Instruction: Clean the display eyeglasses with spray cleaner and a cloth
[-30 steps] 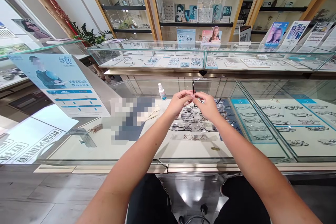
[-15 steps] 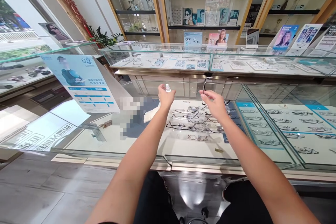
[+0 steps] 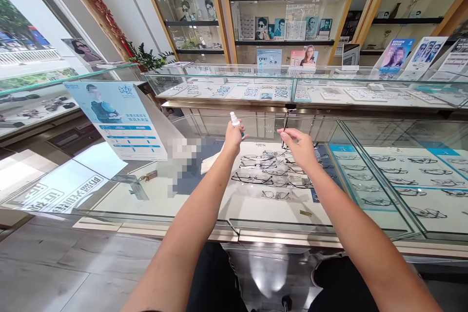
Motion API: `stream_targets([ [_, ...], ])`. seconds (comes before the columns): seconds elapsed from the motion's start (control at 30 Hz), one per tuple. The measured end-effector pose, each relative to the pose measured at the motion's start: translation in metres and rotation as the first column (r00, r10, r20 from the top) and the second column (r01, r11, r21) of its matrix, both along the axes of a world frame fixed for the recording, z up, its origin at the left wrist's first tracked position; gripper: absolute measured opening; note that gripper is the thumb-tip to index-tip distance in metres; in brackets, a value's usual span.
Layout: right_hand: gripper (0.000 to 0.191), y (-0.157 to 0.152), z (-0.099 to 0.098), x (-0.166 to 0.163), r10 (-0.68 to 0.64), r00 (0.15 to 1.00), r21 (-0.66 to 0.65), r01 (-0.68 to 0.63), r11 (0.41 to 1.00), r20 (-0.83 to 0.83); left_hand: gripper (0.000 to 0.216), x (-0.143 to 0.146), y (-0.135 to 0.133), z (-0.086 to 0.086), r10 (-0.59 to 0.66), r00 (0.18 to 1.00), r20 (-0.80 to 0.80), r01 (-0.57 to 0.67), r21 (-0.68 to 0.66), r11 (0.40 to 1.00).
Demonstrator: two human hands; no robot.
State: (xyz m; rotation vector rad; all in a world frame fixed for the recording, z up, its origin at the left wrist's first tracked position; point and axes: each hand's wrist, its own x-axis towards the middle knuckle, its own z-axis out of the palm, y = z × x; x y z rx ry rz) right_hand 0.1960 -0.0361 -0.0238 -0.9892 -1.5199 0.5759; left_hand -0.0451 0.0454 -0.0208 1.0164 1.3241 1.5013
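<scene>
My left hand (image 3: 234,137) is closed around a small white spray bottle (image 3: 234,120), lifted a little off the glass counter top (image 3: 120,200). Only the bottle's white cap and a bit of its blue label show above my fingers. My right hand (image 3: 298,145) pinches a thin dark pair of glasses (image 3: 285,126), held up by one end over the counter. The two hands are a hand's width apart. Under the glass below them lie rows of spectacle frames (image 3: 263,170).
A blue-and-white leaflet stand (image 3: 120,119) leans on the counter at left, with a pale cloth (image 3: 210,161) and a small key-like object (image 3: 148,175) nearby. A second glass display case (image 3: 292,90) runs behind, then wooden shelves with pictures. More frames fill the case at right (image 3: 402,175).
My hands, together on the glasses a second ago, have parted. The left reached to the spray bottle, closed on it and lifted it. The right keeps the glasses.
</scene>
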Motion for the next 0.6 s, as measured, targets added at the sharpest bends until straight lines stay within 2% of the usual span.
stream_targets([
  [0.07, 0.044, -0.002, 0.004, -0.001, 0.012, 1.0, 0.005, -0.012, 1.0, -0.004, 0.028, 0.005, -0.009, 0.012, -0.169, 0.971, 0.17, 0.166, 0.034, 0.986],
  [0.1, 0.046, -0.004, 0.006, -0.001, 0.019, 1.0, 0.006, -0.019, 1.0, -0.005, 0.026, 0.006, -0.015, 0.017, -0.28, 0.92, 0.276, 0.272, 0.068, 0.96],
  [0.17, 0.05, -0.006, 0.01, -0.001, 0.033, 0.999, 0.004, -0.033, 0.999, -0.002, 0.036, 0.009, -0.026, 0.026, -0.48, 0.747, 0.459, 0.462, 0.161, 0.872],
  [0.23, 0.053, -0.009, 0.013, 0.0, 0.046, 0.999, -0.003, -0.046, 0.999, 0.012, 0.055, 0.011, -0.038, 0.034, -0.582, 0.612, 0.535, 0.564, 0.221, 0.796],
  [0.3, 0.055, -0.011, 0.014, 0.0, 0.057, 0.998, -0.008, -0.057, 0.998, 0.028, 0.066, 0.013, -0.047, 0.041, -0.621, 0.562, 0.547, 0.616, 0.225, 0.755],
  [0.47, 0.049, -0.012, 0.013, -0.001, 0.097, 0.995, -0.021, -0.097, 0.995, 0.01, 0.075, 0.017, -0.056, 0.047, -0.671, 0.573, 0.47, 0.678, 0.188, 0.71],
  [0.53, 0.045, -0.013, 0.014, -0.002, 0.126, 0.992, -0.039, -0.127, 0.991, -0.014, 0.076, 0.02, -0.054, 0.044, -0.697, 0.611, 0.375, 0.684, 0.193, 0.703],
  [0.6, 0.043, -0.014, 0.016, -0.003, 0.177, 0.983, -0.06, -0.18, 0.982, -0.056, 0.075, 0.025, -0.051, 0.038, -0.685, 0.694, 0.222, 0.659, 0.188, 0.728],
])
